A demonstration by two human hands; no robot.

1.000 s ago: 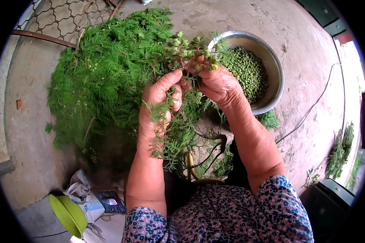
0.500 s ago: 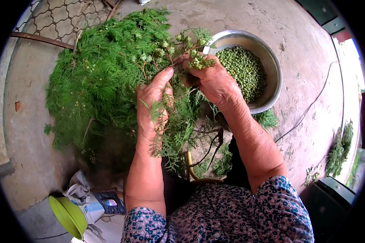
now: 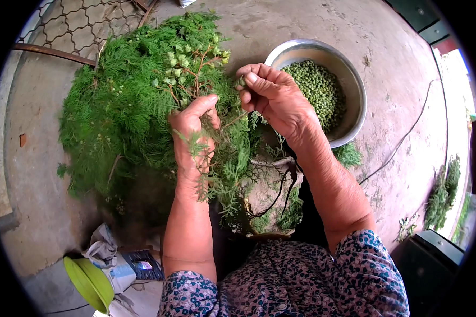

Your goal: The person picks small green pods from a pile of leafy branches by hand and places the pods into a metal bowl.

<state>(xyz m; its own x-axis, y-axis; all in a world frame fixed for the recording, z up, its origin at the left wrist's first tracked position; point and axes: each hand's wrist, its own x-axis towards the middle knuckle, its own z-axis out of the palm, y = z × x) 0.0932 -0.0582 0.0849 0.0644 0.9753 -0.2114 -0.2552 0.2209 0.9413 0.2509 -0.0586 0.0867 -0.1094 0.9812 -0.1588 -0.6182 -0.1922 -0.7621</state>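
My left hand (image 3: pixel 193 129) is closed round the stem of a leafy conifer branch (image 3: pixel 198 74), whose reddish twigs carry pale green cones at the upper end. Feathery sprays of the branch hang below that hand, over my wrist. Close by on the right, my right hand (image 3: pixel 272 95) pinches a green cone (image 3: pixel 241 82) between thumb and fingers, apart from the branch. Behind the right hand stands a metal basin (image 3: pixel 357 105), partly filled with small green cones (image 3: pixel 314 87). To the left lies a big heap of cut green branches (image 3: pixel 116 105).
A metal grate (image 3: pixel 79 26) lies at the far left. Near my left side are a lime green basin (image 3: pixel 90 282) and some bags (image 3: pixel 103 245). A dark cable (image 3: pixel 402 142) crosses the concrete floor on the right, by a dark box (image 3: pixel 428 264). Loose sprigs (image 3: pixel 444 195) lie farther right.
The right hand has come away from the twigs with a cone in its fingers. The branch tip has swung left, and the left hand has shifted slightly left and down.
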